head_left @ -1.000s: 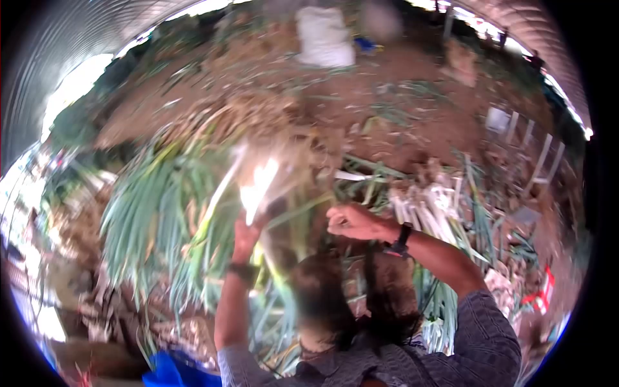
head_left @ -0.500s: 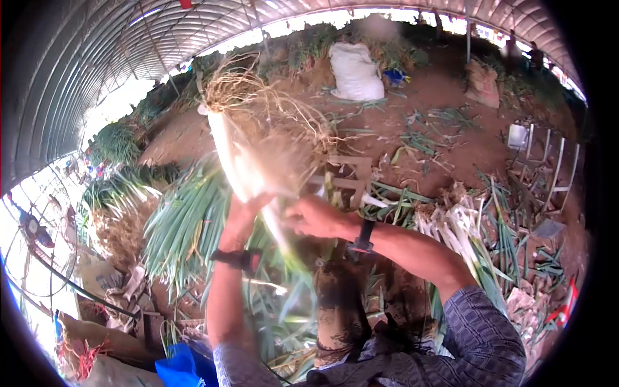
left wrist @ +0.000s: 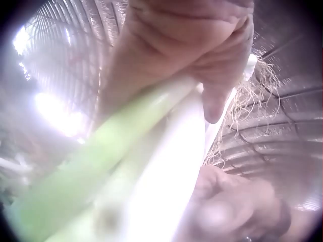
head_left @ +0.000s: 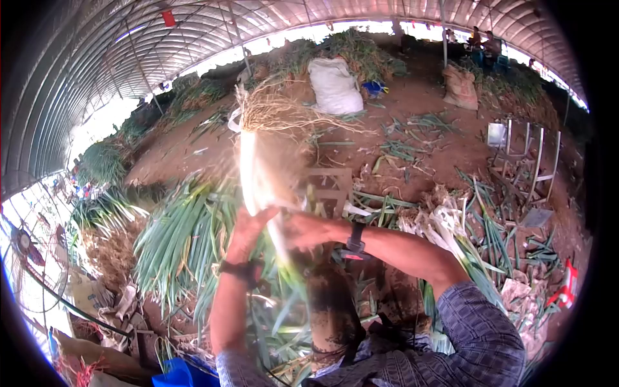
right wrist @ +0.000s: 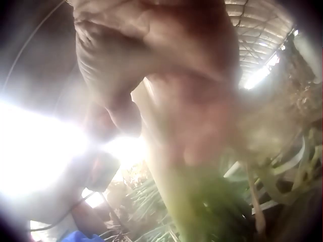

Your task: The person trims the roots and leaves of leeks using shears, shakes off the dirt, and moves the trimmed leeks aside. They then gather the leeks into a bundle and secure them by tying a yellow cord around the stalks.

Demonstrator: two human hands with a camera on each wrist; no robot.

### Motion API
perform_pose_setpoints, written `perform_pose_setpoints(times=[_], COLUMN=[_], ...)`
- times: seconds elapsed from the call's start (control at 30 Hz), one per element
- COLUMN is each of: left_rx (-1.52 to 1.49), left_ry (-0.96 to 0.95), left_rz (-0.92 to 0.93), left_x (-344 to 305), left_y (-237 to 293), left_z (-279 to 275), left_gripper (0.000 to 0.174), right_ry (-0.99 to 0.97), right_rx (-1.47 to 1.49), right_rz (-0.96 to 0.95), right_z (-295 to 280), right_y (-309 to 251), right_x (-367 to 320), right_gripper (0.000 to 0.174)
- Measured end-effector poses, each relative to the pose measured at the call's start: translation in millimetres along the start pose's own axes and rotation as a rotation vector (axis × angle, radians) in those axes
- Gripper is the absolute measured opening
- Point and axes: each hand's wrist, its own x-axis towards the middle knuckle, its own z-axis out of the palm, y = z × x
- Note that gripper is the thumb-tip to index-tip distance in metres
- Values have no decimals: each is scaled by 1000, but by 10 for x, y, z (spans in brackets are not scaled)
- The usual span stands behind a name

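Note:
Upright in front of me are long green onions [head_left: 249, 161], white shafts up, with a tangle of dry roots [head_left: 284, 113] on top and green leaves hanging below. My left hand [head_left: 250, 227] grips the white shafts; in the left wrist view its fingers curl over several stalks [left wrist: 166, 166]. Just below and to the right, my right hand [head_left: 308, 231] is blurred against the same stalks. The right wrist view has its thumb and curled fingers around a stalk [right wrist: 161, 176], its lower part turning green. Glare washes out part of the shafts.
A heap of green onions [head_left: 177, 238] lies on the left, another bundle [head_left: 448, 222] on the right. Farther back stand a white sack [head_left: 335, 87] and a metal frame [head_left: 541, 161]. A blue plastic item [head_left: 184, 374] lies near my left elbow. Loose leaves litter the dirt floor.
The right hand, apart from the stalks a second ago, has moved left onto them. The green onions now stand upright and clearer in view. The head view has tilted up.

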Motion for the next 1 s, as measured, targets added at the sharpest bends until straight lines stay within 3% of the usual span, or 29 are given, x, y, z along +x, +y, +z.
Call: perform_pose_setpoints(times=[0.07, 0.17, 0.27, 0.3, 0.33, 0.37, 0.43, 0.5, 0.6, 0.63, 0.67, 0.73, 0.8, 0.87, 0.93, 1.0], left_rx=[-3, -40, -73, -63, -53, -43, -101, -41, -45, -34, 29, -198, -13, 121, 114, -44], left_ry=[31, -35, -6, -6, -6, -12, 16, -14, -96, -118, -151, -154, -65, -180, -345, -544], left_rz=[5, -66, 27, 5, -19, -47, -9, -51, -46, -20, -73, -149, -186, -160, -135, -137], left_x=[4, 28, -22, 0, 42, 32, 3, 107, 86, 89, 74, 46, 61, 91, 229, 423], left_y=[-13, 0, 117, 20, -151, -269, -346, -488, -302, -264, -287, -281, -461, -525, -867, -1450], left_z=[47, 30, 81, -25, -183, -271, -297, -318, 25, 108, 123, 169, 41, 2, -75, -212], left_gripper=[42, 41, 43, 44, 44, 44, 46, 47, 51, 52, 56, 59, 65, 69, 71, 72], right_ry=[-9, 31, 469, 733, 905, 826, 759, 762, 382, 273, 353, 486, 254, 355, 745, 1130], right_rx=[-150, -227, 120, 41, 411, 539, 444, -1, -230, -241, -232, -215, -91, -38, 196, -123], right_rz=[19, -167, -226, -385, -347, -435, -462, -311, -260, -207, -180, -130, -172, -373, -659, -549], right_z=[8, 14, -236, -411, -684, -1193, -1498, -1131, -519, -373, -361, -332, -668, -910, -980, -1260], right_y=[76, 164, 33, 120, 181, 507, 623, 109, 273, 66, 31, 22, 270, 348, -194, -433], right_x=[29, 52, -177, -187, -167, -283, -386, -382, -1, -35, -71, -72, 0, -128, -446, -632], right_gripper=[23, 20, 9, 8, 7, 11, 36, 71, 107, 111, 101, 83, 57, 32, 21, 19])
